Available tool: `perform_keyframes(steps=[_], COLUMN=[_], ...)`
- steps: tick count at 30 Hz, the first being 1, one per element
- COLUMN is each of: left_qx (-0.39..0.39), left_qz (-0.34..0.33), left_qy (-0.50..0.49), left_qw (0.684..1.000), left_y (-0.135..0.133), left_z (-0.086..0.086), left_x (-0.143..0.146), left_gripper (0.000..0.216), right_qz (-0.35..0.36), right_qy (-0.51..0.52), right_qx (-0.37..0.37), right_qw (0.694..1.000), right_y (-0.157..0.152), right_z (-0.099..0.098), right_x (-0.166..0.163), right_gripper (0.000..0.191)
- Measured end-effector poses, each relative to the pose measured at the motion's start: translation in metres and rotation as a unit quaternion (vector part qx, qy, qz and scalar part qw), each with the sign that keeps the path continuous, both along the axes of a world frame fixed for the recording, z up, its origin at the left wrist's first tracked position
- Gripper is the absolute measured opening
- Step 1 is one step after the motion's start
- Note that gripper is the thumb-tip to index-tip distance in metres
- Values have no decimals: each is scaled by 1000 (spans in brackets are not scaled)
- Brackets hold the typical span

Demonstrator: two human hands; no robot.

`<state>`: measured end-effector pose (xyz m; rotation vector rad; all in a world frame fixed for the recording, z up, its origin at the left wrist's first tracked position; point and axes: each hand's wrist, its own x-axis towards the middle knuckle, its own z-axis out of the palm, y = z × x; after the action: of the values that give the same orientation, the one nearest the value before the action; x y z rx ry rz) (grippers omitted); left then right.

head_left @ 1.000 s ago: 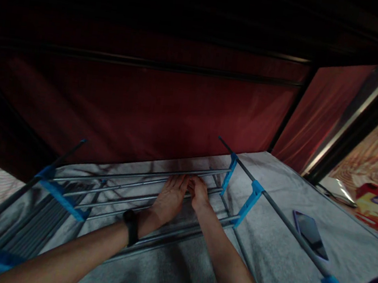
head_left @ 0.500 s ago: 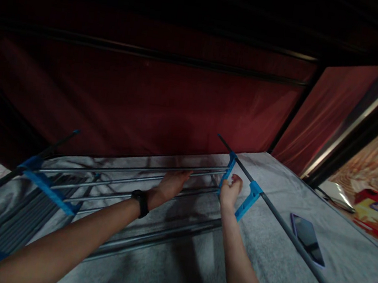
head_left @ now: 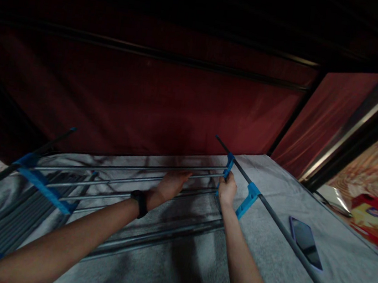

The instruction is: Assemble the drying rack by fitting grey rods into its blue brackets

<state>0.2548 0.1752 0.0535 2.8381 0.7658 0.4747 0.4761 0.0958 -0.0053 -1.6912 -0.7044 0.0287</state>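
A metal rack (head_left: 108, 177) of thin grey rods with blue plastic brackets lies on a grey cloth (head_left: 166, 272). My left hand (head_left: 168, 186), with a black band on the wrist, rests flat on the far rods, fingers stretched out. My right hand (head_left: 227, 190) is closed round the far blue bracket (head_left: 228, 167) where the rods meet the right side pole (head_left: 270, 211). A second blue bracket (head_left: 248, 197) sits just right of that hand.
A dark phone (head_left: 305, 241) lies on the cloth to the right of the pole. A red and yellow box (head_left: 375, 222) sits at the far right. Dark red fabric walls (head_left: 165, 106) close off the back. More blue brackets (head_left: 44, 181) stand at the left.
My right hand moved away from my left hand to the right and closed on the far blue bracket. My left hand slid slightly up the rods and stays flat.
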Motion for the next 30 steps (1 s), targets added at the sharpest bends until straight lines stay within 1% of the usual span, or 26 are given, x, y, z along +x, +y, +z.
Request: perform_keyframes(steps=[3, 5, 9, 13, 16, 21, 30], left_qx=[1, 2, -4, -28, -44, -63, -16], left_qz=[12, 11, 11, 15, 27, 24, 22], left_qy=[4, 4, -10, -27, -27, -38, 30], left_qw=[1000, 1000, 1000, 999, 998, 997, 999], left_y=[-1, 0, 4, 8, 10, 10, 11], left_z=[1, 1, -3, -5, -5, -4, -2], left_x=[0, 0, -1, -1, -2, -2, -2], left_gripper=[45, 45, 43, 39, 37, 35, 39], right_qz=[1, 5, 18, 30, 30, 27, 23], right_qy=[-22, -27, -29, -29, -29, -35, -50], right_qx=[-47, -61, -61, -54, -58, -74, -84], right_qw=[999, 998, 998, 998, 997, 996, 995], right_y=[0, 1, 2, 3, 3, 3, 2], right_z=[1, 0, -3, -6, -6, -3, -1], right_x=[1, 2, 5, 8, 9, 9, 7], right_gripper=[33, 34, 36, 36, 36, 35, 37])
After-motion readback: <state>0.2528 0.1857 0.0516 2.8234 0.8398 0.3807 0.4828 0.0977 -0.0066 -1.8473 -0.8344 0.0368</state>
